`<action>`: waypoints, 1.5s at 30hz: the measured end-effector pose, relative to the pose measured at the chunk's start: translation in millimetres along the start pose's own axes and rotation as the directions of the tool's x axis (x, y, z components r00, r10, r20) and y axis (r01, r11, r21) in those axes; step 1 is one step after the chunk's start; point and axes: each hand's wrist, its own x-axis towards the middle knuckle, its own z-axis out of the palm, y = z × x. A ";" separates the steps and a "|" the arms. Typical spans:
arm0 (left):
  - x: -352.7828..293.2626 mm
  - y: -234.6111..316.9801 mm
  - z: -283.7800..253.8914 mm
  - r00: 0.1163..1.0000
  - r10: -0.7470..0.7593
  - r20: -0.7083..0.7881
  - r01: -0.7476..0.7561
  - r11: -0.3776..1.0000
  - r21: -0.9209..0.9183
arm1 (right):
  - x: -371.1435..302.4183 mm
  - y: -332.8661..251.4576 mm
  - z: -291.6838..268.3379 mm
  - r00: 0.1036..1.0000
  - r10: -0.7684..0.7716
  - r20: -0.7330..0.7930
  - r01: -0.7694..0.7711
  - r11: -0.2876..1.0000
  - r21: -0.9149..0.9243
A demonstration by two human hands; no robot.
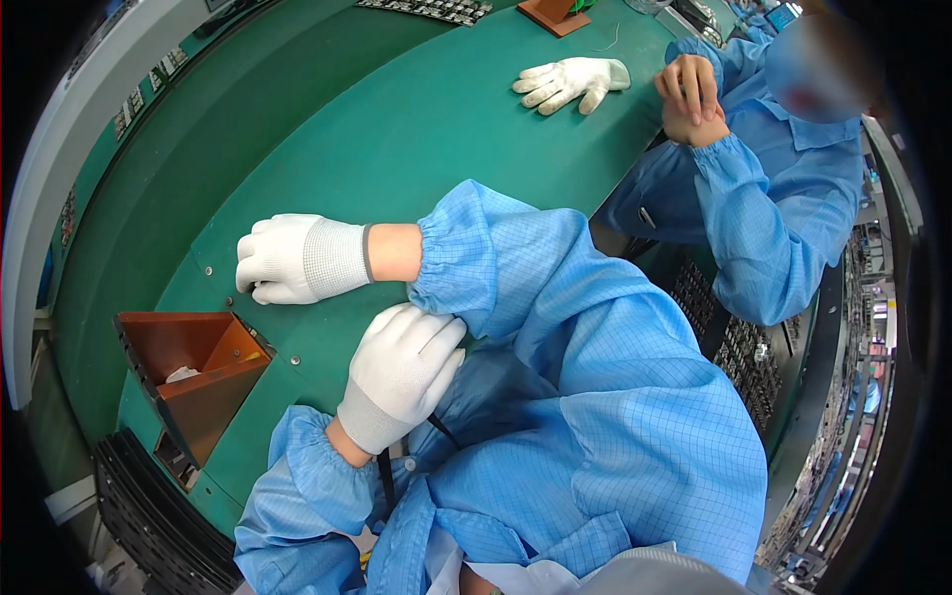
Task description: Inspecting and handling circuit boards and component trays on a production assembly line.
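Observation:
My right hand (297, 260), in a white knit glove with a grey-edged cuff, is held palm down over the green table (416, 129). Its fingers curl inward and nothing shows in them. A strip of bare wrist lies between that glove and the elastic cuff of my blue checked right sleeve (461, 248). Also gloved in white, my left hand (402, 372) is closed at the lower edge of this sleeve cuff; its fingertips are partly hidden there. Left of my hands stands a brown angular bin (213, 397) with a small white scrap inside.
A loose white glove (570, 84) lies on the far table. At the right, a person in blue (764, 198) sits with bare hands together. Black racks with small parts (749, 367) stand right of me, and black slatted trays (164, 516) at lower left. A curved green wall borders the table.

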 end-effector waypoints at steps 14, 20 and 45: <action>-0.4 -0.1 0.4 1.000 0.000 -0.001 0.000 1.000 0.007 | 0.3 -1.0 -0.6 1.000 -0.003 -0.012 0.003 1.000 0.000; -0.6 -0.9 1.1 1.000 0.011 -0.007 -0.011 1.000 0.010 | 0.9 -1.2 -0.5 1.000 0.004 -0.002 -0.004 1.000 -0.013; -3.2 -1.3 3.0 0.995 0.038 -0.094 -0.038 0.999 0.007 | 5.3 51.2 -59.9 0.897 0.008 -0.442 -0.058 0.993 -0.101</action>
